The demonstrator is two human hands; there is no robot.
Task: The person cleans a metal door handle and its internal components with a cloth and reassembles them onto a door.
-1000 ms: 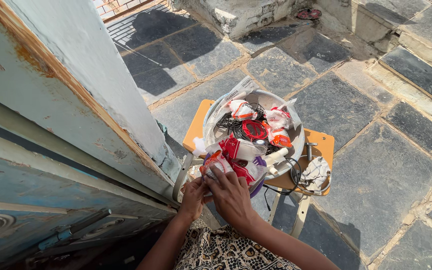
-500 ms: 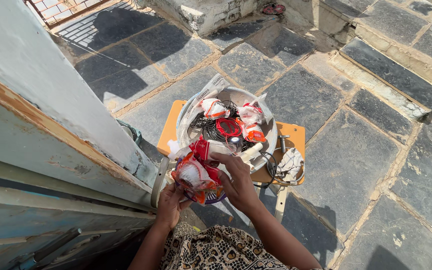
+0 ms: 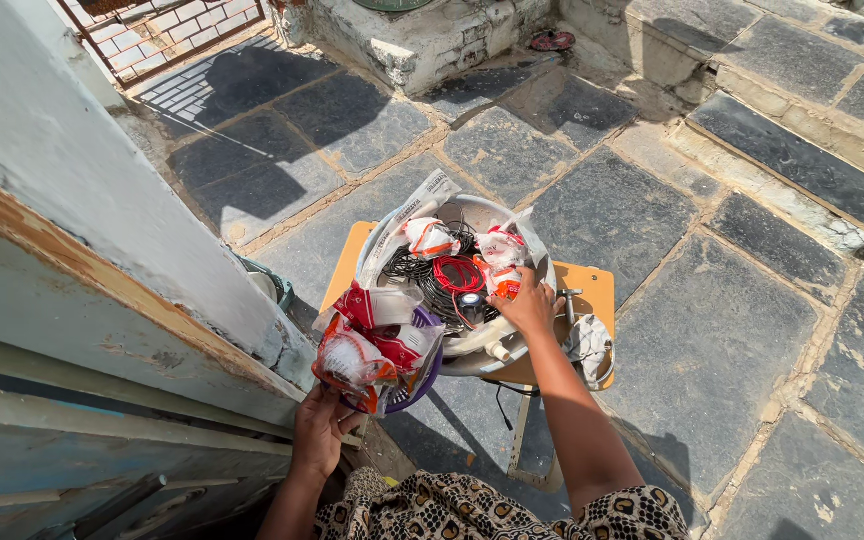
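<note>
My left hand (image 3: 320,432) grips, from below, a bundle of red-and-white crinkled plastic packets (image 3: 372,345) stacked on a small purple slotted plastic basket (image 3: 415,375); my grip is closed on the underside of the load. The load hangs off the left edge of the orange wooden table (image 3: 592,285), just beside the pale round metal basin (image 3: 472,355) standing on it.

My right hand (image 3: 530,308) rests, fingers curled, on the basin's near rim, touching a red-and-white packet (image 3: 502,255) inside. I cannot tell whether this grip is closed on the packet.

Handling, as I judge it: the packets are light, soft and slippery and will slide apart; I support them under the basket, which is stiffer. The coiled black and red wires (image 3: 447,280) in the basin may snag on lifting.

Appearance: glossy film, creased, sunlit, partly transparent.
</note>
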